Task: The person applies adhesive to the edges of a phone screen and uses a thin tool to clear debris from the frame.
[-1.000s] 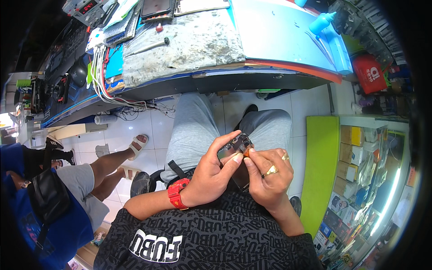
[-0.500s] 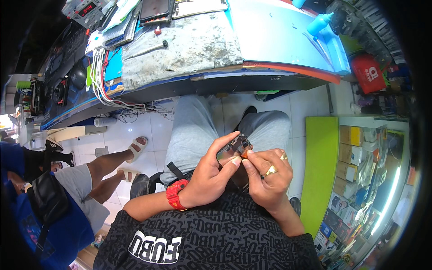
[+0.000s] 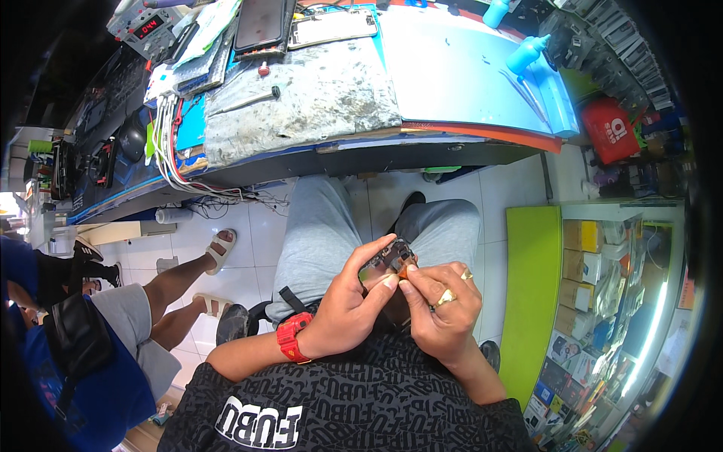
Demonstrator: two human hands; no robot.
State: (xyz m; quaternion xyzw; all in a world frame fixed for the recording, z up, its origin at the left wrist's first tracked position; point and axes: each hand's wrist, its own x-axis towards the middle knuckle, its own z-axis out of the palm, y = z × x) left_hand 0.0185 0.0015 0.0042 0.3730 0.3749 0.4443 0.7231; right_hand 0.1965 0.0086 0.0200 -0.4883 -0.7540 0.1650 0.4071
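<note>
Above my lap, my left hand is closed around a dark opened phone, its thumb on the near edge and a finger along the far side. Small parts show at the phone's far right end. With thumb and forefinger, my right hand pinches a small orange piece against the phone's right side. Whether that piece is a flex cable or a thin tool, I cannot tell. My fingers hide much of the phone's lower part.
Ahead stands a workbench with a stained grey mat, a screwdriver, phones, and a blue bottle. White cables hang off its edge. A glass display case is at right; another person's legs are at left.
The hands and phone sit slightly lower in the picture, as the whole view has shifted a little. My grip on the phone and the orange piece looks the same.
</note>
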